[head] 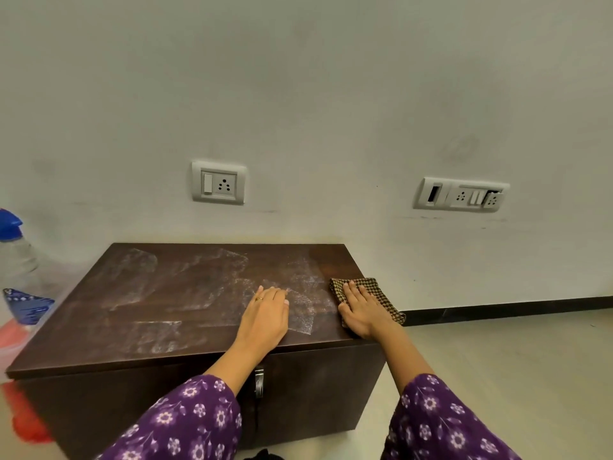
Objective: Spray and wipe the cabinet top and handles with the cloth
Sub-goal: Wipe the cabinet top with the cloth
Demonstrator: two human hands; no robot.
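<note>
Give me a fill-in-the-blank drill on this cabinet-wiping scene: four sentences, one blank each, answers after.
1. The right hand presses the checkered cloth onto the cabinet top near its ____ edge.
2. The left hand lies flat on the top, holding ____.
3. The spray bottle at the left has a ____ cap.
4. On the wall sit ____ socket plates.
Missing words: right; nothing; blue; two.

R hand [361, 310] flat on cloth [378, 293], L hand [267, 315] on cabinet top [149, 313].
</note>
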